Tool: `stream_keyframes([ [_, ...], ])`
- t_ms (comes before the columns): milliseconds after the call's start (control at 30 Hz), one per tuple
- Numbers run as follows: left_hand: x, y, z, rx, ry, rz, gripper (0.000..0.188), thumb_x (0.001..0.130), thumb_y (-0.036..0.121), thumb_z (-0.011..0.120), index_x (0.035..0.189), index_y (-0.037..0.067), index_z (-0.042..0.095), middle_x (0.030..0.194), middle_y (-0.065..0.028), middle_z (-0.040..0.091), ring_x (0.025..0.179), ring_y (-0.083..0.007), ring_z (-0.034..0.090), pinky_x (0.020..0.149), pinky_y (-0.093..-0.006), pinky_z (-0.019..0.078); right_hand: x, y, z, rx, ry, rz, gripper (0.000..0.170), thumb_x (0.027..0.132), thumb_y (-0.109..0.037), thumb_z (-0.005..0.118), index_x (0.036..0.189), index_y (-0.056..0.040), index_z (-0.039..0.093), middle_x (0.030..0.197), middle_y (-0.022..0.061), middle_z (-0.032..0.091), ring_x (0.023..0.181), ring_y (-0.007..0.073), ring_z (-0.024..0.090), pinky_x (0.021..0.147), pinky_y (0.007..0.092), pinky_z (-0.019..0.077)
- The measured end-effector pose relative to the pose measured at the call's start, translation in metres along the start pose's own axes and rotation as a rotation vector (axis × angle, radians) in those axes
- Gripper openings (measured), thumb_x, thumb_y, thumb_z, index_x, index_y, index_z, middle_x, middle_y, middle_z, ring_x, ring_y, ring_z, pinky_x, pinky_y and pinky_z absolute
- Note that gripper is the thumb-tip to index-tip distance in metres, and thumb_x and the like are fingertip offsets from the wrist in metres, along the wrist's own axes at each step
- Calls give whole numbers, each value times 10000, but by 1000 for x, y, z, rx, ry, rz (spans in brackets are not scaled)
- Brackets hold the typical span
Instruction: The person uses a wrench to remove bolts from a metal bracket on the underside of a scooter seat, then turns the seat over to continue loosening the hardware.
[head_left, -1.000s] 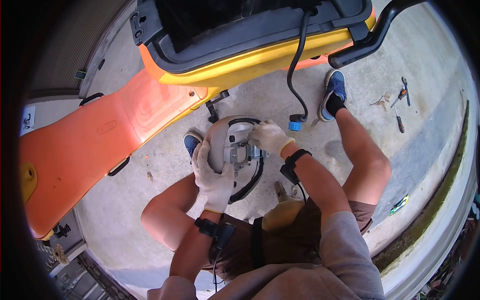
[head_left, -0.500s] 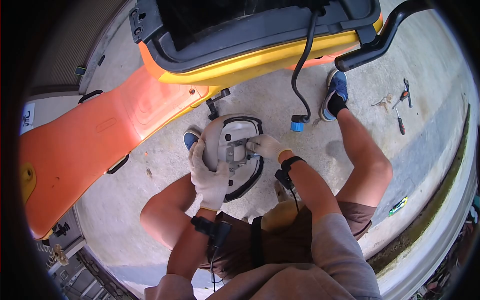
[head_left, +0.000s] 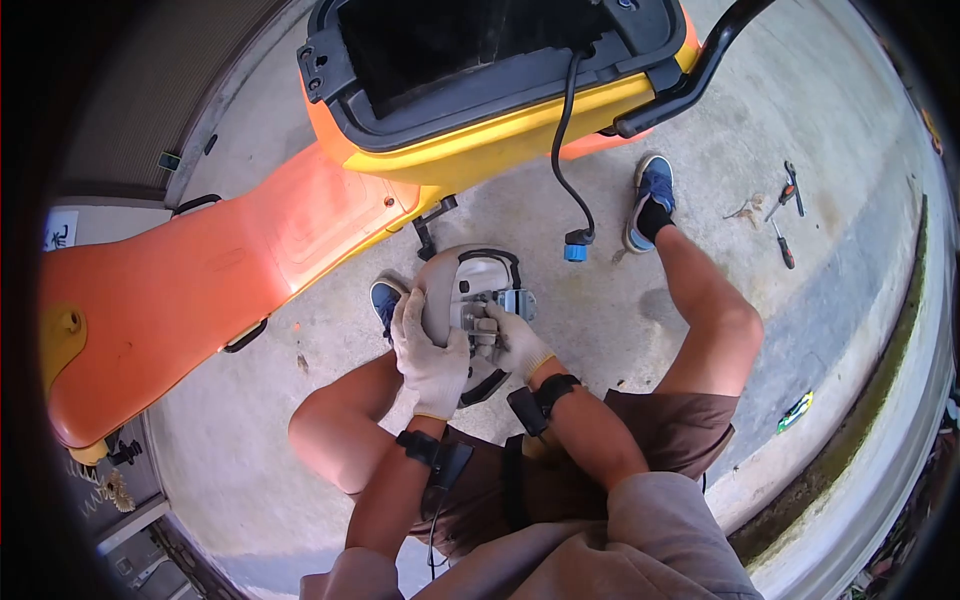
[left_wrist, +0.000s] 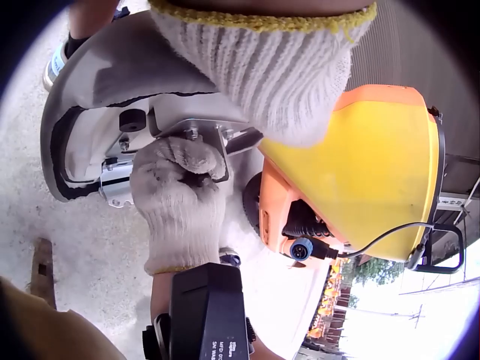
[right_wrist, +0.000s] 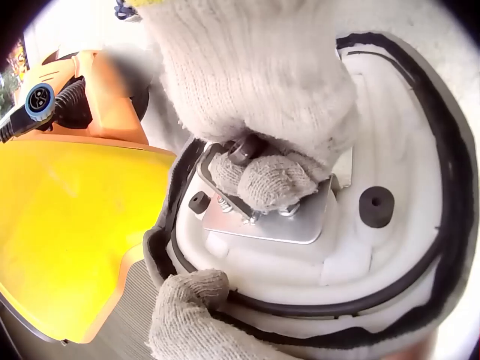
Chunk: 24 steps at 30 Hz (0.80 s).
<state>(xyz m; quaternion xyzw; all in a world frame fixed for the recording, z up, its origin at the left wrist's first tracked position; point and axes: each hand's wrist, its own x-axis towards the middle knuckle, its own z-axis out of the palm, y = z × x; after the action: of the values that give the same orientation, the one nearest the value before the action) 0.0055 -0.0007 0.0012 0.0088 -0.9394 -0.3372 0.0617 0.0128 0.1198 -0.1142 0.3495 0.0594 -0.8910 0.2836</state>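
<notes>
Head view: the upturned seat (head_left: 437,285) is just right of my left shoe (head_left: 387,302), on the near side of the scooter (head_left: 490,148). My left hand (head_left: 432,358) grips its left edge. The right wrist view records my right hand (right_wrist: 259,82) with fingers curled, pinching a small dark part (right_wrist: 244,150) over the metal bracket (right_wrist: 304,225). A screwdriver (head_left: 786,252) lies on the ground at right.
</notes>
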Motion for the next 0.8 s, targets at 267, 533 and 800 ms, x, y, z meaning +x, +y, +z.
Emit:
stream_keyframes([
  [267, 4, -11, 3, -17, 33, 29, 675, 764, 64, 684, 1421, 69, 528, 1441, -167, 530, 1351, -362, 517, 1137, -429, 444, -5, -27, -38, -950, 229, -409, 389, 1092, -326, 428, 1212, -39, 662, 932, 90, 719, 790, 185, 666, 677, 340, 538],
  [533, 0, -7, 1, 8, 13, 53, 701, 751, 74, 685, 1432, 51, 517, 1458, -196, 504, 1371, -387, 486, 1149, -443, 427, -19, -87, -25, -2173, 122, -651, 267, 924, -231, 565, 1103, -147, 746, 1085, 87, 737, 1021, 332, 684, 893, 461, 523],
  [800, -1, -2, -1, -5, 17, 49, 704, 743, 71, 675, 1429, 44, 519, 1451, -212, 510, 1347, -400, 507, 1133, -450, 440, 19, -110, -10, -2520, -56, -893, 169, 878, -340, 664, 953, -232, 772, 978, 4, 732, 964, 235, 678, 881, 386, 466],
])
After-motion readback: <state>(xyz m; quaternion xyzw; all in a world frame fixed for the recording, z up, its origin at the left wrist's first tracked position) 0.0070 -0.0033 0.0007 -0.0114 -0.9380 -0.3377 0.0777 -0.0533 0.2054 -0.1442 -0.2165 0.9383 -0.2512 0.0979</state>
